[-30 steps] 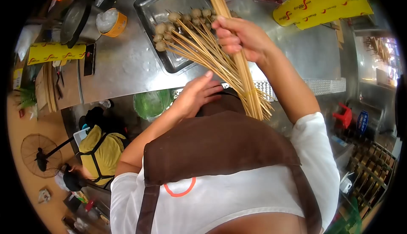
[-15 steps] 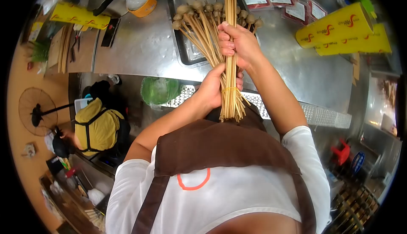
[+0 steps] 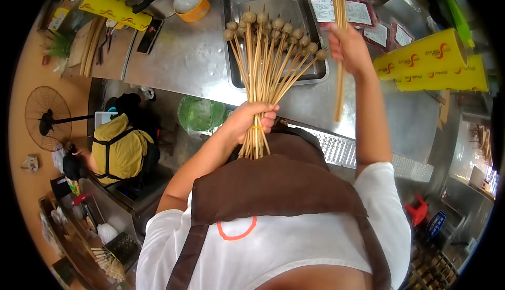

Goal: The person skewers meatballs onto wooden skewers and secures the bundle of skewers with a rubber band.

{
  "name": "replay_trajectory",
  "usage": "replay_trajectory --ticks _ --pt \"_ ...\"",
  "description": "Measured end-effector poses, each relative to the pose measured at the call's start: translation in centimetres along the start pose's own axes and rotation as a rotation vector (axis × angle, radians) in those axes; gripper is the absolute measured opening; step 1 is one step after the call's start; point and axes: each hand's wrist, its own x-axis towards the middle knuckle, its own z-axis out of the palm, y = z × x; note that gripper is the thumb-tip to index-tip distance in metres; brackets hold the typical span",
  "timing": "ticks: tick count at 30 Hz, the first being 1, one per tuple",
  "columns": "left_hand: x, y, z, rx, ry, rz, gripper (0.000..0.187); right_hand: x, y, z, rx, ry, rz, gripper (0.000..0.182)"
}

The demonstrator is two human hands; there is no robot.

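Note:
My left hand [image 3: 255, 119] is closed around the lower part of a bundle of skewered meatballs [image 3: 265, 64]. A yellow rubber band [image 3: 255, 127] circles the sticks just below my fist. The brownish balls sit at the far ends of the sticks and fan out over a metal tray [image 3: 322, 74]. Off to the right, my right hand [image 3: 350, 51] is wrapped around a bunch of bare wooden skewers [image 3: 340, 93], held apart from the meatball bundle and roughly upright in the view.
Red vacuum packs with white labels [image 3: 357, 11] lie behind my right hand. Yellow film rolls [image 3: 426, 56] are at the right, and an orange tub [image 3: 193, 8] stands left of the tray. A green bag [image 3: 200, 114] hangs below the counter edge. Someone in yellow [image 3: 123, 148] is at the left.
My right hand has drawn the bare skewers out of the bundle and away to the right. My left hand stays on the meatball skewers, whose heads now spread in a fan.

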Motion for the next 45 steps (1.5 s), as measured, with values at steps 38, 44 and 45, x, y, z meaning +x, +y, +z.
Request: replay_trajectory --ticks 38,44,45 --pt "-2.6 9.1 3.5 0.705 0.341 0.087 0.013 -6.3 9.0 9.2 -1.226 -0.127 -0.92 0.081" --pt "-5.3 13.4 8.1 1.001 0.328 -0.003 0.028 -0.1 3.5 14.6 -0.896 -0.353 -1.291 0.083" --pt "-5.8 15.0 8.8 1.063 0.327 -0.061 0.032 0.7 3.0 14.9 -0.898 -0.36 -1.296 0.083"
